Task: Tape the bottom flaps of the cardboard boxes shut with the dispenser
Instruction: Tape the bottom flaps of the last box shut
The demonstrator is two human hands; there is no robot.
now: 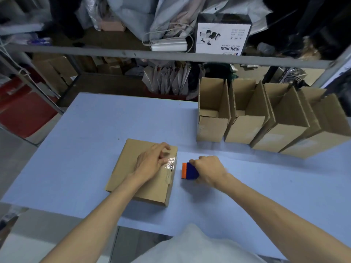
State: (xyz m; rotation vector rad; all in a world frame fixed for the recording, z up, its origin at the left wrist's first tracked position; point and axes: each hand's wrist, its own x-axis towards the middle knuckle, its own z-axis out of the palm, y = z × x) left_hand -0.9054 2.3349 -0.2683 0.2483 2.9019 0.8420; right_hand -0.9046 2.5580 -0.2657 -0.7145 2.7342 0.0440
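Step in hand: seating the tape end on one box.

The flat brown cardboard box [129, 177] lies with its closed flaps facing up on the pale blue tabletop [95, 130], near the front edge. A strip of clear tape [171, 162] runs along the flap seam and wrinkles at the box's right edge. The left hand [152, 160] rests on the box top, its fingers loosely extended and pressing beside the wrinkled tape. The right hand [209, 168] has its fingers wrapped around the blue and orange tape dispenser [190, 170], which sits on the tabletop just beside the box's right edge. Whether tape joins the dispenser to the box cannot be determined.

Four open brown cardboard boxes [245, 128] stand in a row at the right rear.

Next move, as judged: smooth the wrinkled end down over the edge, then move this box aside.
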